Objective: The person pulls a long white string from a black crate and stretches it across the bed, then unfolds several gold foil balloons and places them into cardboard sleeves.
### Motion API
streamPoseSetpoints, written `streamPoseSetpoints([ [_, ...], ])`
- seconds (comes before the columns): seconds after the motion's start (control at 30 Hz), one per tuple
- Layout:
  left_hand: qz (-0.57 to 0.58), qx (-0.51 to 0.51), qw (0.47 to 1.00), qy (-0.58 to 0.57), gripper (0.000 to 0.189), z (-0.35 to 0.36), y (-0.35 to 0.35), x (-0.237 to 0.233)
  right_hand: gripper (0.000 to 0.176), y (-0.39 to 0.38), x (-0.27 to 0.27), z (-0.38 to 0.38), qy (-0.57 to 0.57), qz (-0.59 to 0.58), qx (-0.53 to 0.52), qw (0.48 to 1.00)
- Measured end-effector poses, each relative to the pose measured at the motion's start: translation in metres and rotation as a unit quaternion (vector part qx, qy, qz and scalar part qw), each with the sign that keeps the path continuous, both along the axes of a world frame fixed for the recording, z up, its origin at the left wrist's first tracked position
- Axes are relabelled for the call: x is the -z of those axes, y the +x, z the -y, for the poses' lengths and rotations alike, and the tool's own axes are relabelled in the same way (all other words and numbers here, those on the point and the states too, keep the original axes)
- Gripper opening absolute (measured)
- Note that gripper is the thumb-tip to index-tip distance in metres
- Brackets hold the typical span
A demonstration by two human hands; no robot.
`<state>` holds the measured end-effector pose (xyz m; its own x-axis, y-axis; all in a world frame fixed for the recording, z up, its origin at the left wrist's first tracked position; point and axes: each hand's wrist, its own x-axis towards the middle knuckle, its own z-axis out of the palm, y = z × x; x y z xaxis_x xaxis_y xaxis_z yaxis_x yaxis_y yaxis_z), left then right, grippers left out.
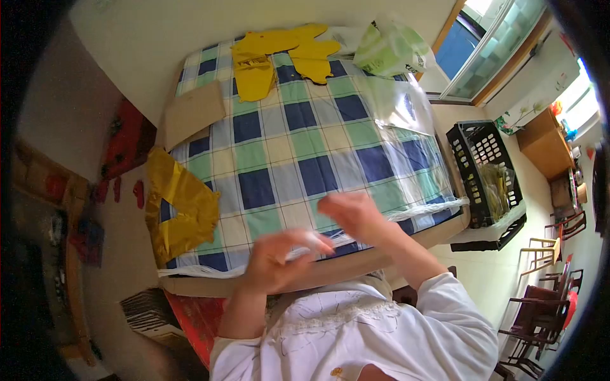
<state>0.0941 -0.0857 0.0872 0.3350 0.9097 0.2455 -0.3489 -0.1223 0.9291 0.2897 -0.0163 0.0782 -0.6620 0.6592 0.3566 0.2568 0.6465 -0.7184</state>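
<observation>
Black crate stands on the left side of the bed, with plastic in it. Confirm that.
The side is wrong: the head view shows the crate on the right side of the bed, with plastic in it.

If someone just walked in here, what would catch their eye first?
Probably the shiny yellow pieces spread over the far side of the checkered cloth, with a similar gold piece at its left edge. Next, perhaps, the black basket standing on the right.
</observation>
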Motion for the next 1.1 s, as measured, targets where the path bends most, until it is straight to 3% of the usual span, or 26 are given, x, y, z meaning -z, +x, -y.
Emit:
streamPoseSetpoints([
  [0.07, -0.144, -0.147, 0.978, 0.029, 0.013, -0.019, -0.003, 0.007, 0.012, -0.005, -0.01, 0.018, -0.024, 0.055, -0.111, 0.992],
  [0.1, -0.214, -0.219, 0.951, 0.042, 0.015, -0.024, -0.006, 0.008, 0.013, -0.005, -0.013, 0.018, -0.022, 0.005, -0.087, 0.996],
  [0.13, -0.363, -0.097, 0.926, -0.037, 0.017, -0.018, -0.012, 0.003, 0.013, -0.002, -0.015, 0.015, -0.02, -0.045, -0.064, 0.997],
  [0.2, -0.137, -0.01, 0.99, -0.029, 0.019, -0.009, -0.01, 0.005, 0.013, 0.005, -0.012, -0.003, -0.004, -0.079, 0.036, 0.996],
  [0.23, -0.021, 0.034, 0.999, -0.025, 0.02, -0.006, -0.009, 0.006, 0.013, 0.005, -0.007, -0.002, -0.019, -0.026, 0.005, 0.999],
  [0.27, -0.009, -0.071, 0.997, 0.01, 0.021, -0.006, -0.007, 0.007, 0.012, 0.001, -0.004, 0.002, -0.034, 0.025, -0.026, 0.999],
  [0.33, -0.264, -0.16, 0.944, 0.115, 0.021, -0.019, -0.005, 0.0, 0.01, -0.006, -0.008, 0.018, -0.096, 0.075, -0.091, 0.988],
  [0.37, -0.383, -0.2, 0.887, 0.164, 0.021, -0.023, -0.004, -0.002, 0.01, -0.004, -0.005, 0.015, -0.094, 0.012, -0.039, 0.995],
  [0.4, -0.44, -0.098, 0.889, 0.075, 0.023, -0.016, -0.01, 0.001, 0.011, 0.0, -0.001, 0.009, -0.092, -0.049, 0.014, 0.994],
  [0.43, -0.33, -0.081, 0.939, 0.057, 0.023, -0.012, -0.009, 0.004, 0.012, 0.004, 0.0, 0.002, -0.09, -0.11, 0.067, 0.988],
  [0.47, -0.216, -0.061, 0.974, 0.039, 0.024, -0.01, -0.008, 0.007, 0.015, 0.006, -0.004, -0.008, -0.027, -0.059, 0.091, 0.994],
  [0.5, -0.1, -0.039, 0.994, 0.02, 0.025, -0.009, -0.006, 0.007, 0.015, 0.003, -0.001, -0.002, -0.042, -0.043, 0.071, 0.996],
  [0.53, -0.165, -0.157, 0.97, 0.082, 0.018, -0.013, 0.003, 0.005, 0.015, -0.003, 0.005, 0.009, -0.057, -0.029, 0.05, 0.997],
  [0.57, -0.274, -0.186, 0.932, 0.148, 0.017, -0.017, 0.007, 0.005, 0.015, -0.006, 0.008, 0.015, -0.071, -0.014, 0.03, 0.997],
  [0.63, -0.469, -0.235, 0.806, 0.274, 0.014, -0.024, 0.014, 0.013, 0.019, -0.004, 0.009, 0.012, -0.041, -0.035, 0.061, 0.997],
  [0.67, -0.493, -0.197, 0.808, 0.256, 0.011, -0.022, 0.013, 0.023, 0.021, -0.002, 0.01, 0.008, -0.033, -0.049, 0.088, 0.994],
  [0.7, -0.422, -0.168, 0.878, 0.153, 0.012, -0.019, 0.014, 0.029, 0.023, 0.0, 0.009, 0.004, -0.025, -0.063, 0.114, 0.991],
  [0.73, -0.342, -0.135, 0.929, 0.047, 0.014, -0.016, 0.018, 0.035, 0.028, 0.005, 0.003, 0.004, -0.094, -0.03, 0.168, 0.981],
  [0.77, -0.257, -0.098, 0.959, -0.063, 0.017, -0.015, 0.019, 0.036, 0.028, 0.006, 0.006, 0.003, -0.12, -0.064, 0.144, 0.98],
  [0.87, -0.123, -0.079, 0.982, -0.117, 0.014, -0.019, 0.023, 0.049, 0.027, 0.007, 0.004, 0.006, -0.226, -0.123, 0.052, 0.965],
  [0.97, -0.079, -0.09, 0.981, -0.156, 0.018, -0.018, 0.029, 0.042, 0.029, 0.012, 0.021, 0.001, -0.229, -0.135, -0.027, 0.964],
  [1.07, -0.001, -0.111, 0.982, -0.151, 0.022, -0.02, 0.033, 0.046, 0.026, 0.012, 0.021, -0.001, -0.232, -0.143, -0.015, 0.962],
  [1.1, -0.033, -0.104, 0.983, -0.15, 0.022, -0.021, 0.033, 0.047, 0.023, 0.013, 0.02, -0.002, -0.232, -0.128, -0.015, 0.964],
])
